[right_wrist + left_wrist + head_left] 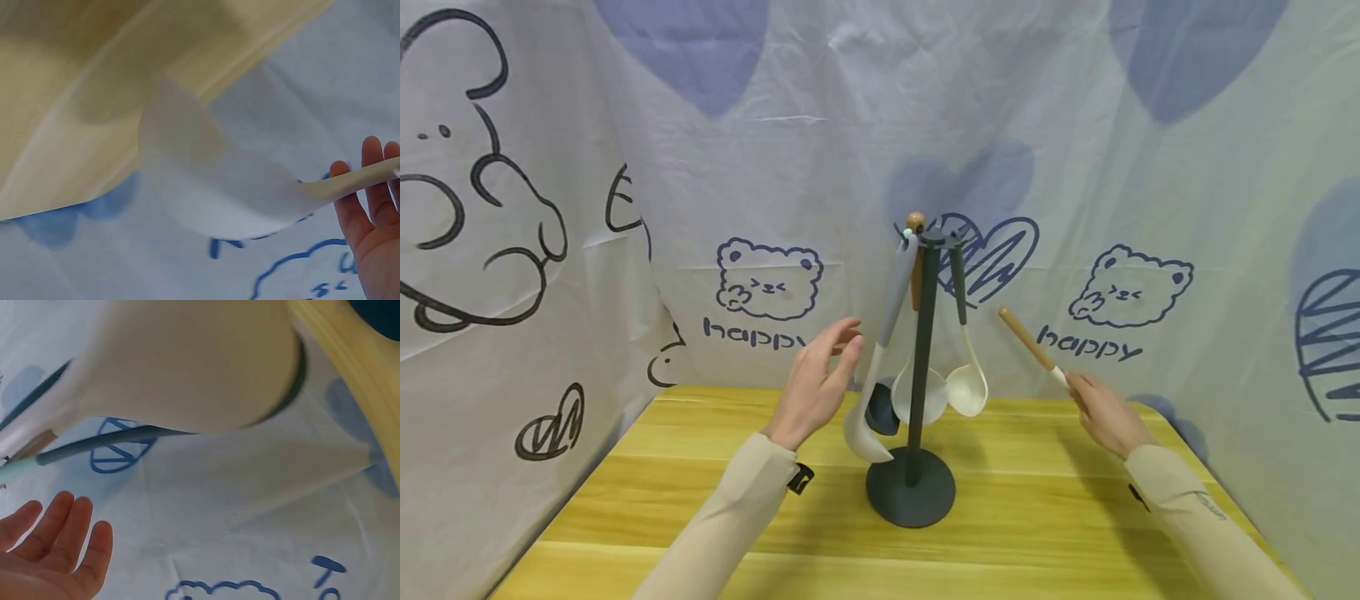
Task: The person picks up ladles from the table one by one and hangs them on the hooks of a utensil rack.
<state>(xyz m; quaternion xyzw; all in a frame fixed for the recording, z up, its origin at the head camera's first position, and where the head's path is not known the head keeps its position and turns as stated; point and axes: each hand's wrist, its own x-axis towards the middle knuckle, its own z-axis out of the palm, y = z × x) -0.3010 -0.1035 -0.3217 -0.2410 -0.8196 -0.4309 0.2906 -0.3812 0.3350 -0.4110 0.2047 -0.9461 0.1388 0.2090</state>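
My right hand (1105,414) grips a utensil with a wooden handle (1028,340) at its pale lower part, to the right of the rack. In the right wrist view its broad, curved white head (206,181) fills the middle. Just left of the rack, my left hand (816,379) is raised, fingers apart and slightly bent, holding nothing. Nearest to it hangs a grey-handled ladle (868,433) on the dark utensil rack (922,358). The left wrist view has the left fingers (94,556) spread below the ladle's handle, with a large pale blurred shape above.
Also hanging on the rack are a white ladle with a dark handle (967,390), a white-headed utensil (931,396) and a dark-headed one (882,410). The round base (912,500) stands on the wooden table (1037,533). A printed cloth (820,192) hangs behind and at both sides.
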